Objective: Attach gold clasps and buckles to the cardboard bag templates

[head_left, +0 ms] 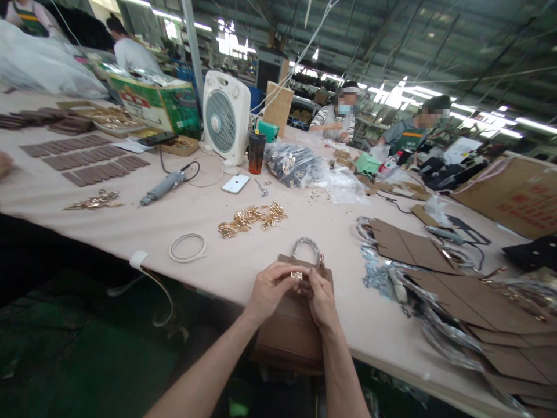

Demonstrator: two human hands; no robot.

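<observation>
A brown handbag [289,339] leans at the table's front edge, its wrapped loop handle [306,247] standing up at the far side. Over the bag, my left hand [274,287] pinches a small gold metal clasp piece [297,275] between thumb and fingers. My right hand [321,296] is closed close beside it, fingertips at the piece's right side against the bag; what they grip is hidden. Beyond the bag lies a loose pile of gold hardware [252,218].
Brown bag pieces [478,302] with wrapped handles are stacked at right. To the left lie a tape roll [187,248], an electric screwdriver [163,187] and leather strips [87,157]. A phone [235,183], a fan [226,116] and a tumbler [256,152] stand farther back. Co-workers sit beyond.
</observation>
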